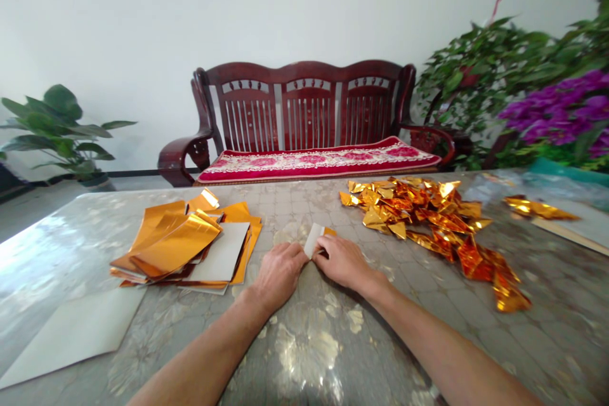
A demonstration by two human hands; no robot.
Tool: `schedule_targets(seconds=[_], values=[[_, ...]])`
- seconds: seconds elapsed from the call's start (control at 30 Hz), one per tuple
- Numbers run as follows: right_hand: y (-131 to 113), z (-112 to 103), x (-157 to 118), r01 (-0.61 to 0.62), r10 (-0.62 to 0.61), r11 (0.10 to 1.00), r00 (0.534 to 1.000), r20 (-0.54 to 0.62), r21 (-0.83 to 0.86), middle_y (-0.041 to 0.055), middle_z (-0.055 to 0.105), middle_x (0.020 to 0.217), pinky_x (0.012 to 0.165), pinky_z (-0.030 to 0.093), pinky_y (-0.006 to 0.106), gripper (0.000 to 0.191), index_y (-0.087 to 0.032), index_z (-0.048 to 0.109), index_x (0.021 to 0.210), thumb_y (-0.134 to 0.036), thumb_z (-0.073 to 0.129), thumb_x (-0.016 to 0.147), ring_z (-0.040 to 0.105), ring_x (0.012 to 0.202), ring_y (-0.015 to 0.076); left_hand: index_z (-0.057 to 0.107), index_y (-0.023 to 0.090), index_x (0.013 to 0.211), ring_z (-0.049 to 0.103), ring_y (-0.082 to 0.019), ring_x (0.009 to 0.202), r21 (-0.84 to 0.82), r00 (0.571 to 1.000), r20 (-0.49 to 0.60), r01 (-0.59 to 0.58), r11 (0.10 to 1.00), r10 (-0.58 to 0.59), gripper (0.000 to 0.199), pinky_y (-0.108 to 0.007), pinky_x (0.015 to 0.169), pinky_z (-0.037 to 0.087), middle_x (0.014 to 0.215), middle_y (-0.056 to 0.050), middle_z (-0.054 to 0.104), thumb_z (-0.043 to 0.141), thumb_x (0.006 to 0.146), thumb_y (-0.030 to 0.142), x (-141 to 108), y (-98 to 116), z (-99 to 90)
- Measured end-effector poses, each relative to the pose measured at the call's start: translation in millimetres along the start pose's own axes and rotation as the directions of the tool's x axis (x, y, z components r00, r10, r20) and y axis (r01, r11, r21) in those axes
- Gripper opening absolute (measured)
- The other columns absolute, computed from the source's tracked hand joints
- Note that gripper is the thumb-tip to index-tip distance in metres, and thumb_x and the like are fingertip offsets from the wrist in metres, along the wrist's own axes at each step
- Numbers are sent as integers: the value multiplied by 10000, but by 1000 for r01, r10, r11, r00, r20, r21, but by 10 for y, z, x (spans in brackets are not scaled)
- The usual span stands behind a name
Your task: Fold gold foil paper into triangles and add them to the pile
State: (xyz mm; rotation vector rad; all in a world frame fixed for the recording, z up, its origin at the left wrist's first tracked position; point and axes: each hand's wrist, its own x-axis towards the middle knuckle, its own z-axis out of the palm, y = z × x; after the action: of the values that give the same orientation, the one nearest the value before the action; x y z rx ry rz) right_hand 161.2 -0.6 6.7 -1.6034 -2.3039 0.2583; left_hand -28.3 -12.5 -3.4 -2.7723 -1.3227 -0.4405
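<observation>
On my feed, my right hand [343, 261] is clenched on a small folded piece of gold foil paper [314, 239], which stands at the middle of the table [304, 355], between my hands. My left hand [280, 274] presses against the piece, though I cannot tell whether it is gripping it. Toward the table's left side lies a stack of flat foil-faced sheets [185, 244], white backing showing on some. Toward the far right edge spreads a heap of folded foil triangles [419, 216]. Judging by these piles, many pieces look finished, while a good stack still looks unfolded. A few more foil pieces [537, 207] lie on a pale board [571, 228] at the far right corner.
</observation>
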Motion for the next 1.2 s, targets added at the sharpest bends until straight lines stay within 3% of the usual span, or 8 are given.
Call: schedule_targets(seconds=[0.5,0.67,0.9,1.2], values=[[22,-11,31,-69,67,996,997,38,59,-3,716,860,603,288,254,91,-234,663,803,-291,606,843,614,790,163,649,224,1000,575,-216,885,129,997,41,-71,989,66,129,-337,775,437,902,-26,647,530,954,201,-2,60,-27],[85,-22,37,-83,75,979,996,50,185,-8,724,826,607,325,242,103,-241,685,868,-268,586,859,633,761,159,626,190,941,585,-226,875,180,995,63,-82,980,72,97,-357,764,442,902,-41,641,530,953,193,10,112,-37],[134,24,0,-91,102,958,994,-28,272,17,727,867,662,390,244,103,-215,669,901,-229,575,860,639,782,164,626,189,934,584,-229,875,189,995,65,-82,978,71,113,-366,757,437,893,-46,630,517,960,196,13,127,-28],[95,41,-49,-56,81,974,991,-105,222,34,725,975,736,412,254,147,-214,660,938,-178,532,875,649,854,167,627,189,935,584,-234,876,192,995,70,-78,978,66,113,-366,756,440,896,-45,632,516,952,178,20,131,-18]])
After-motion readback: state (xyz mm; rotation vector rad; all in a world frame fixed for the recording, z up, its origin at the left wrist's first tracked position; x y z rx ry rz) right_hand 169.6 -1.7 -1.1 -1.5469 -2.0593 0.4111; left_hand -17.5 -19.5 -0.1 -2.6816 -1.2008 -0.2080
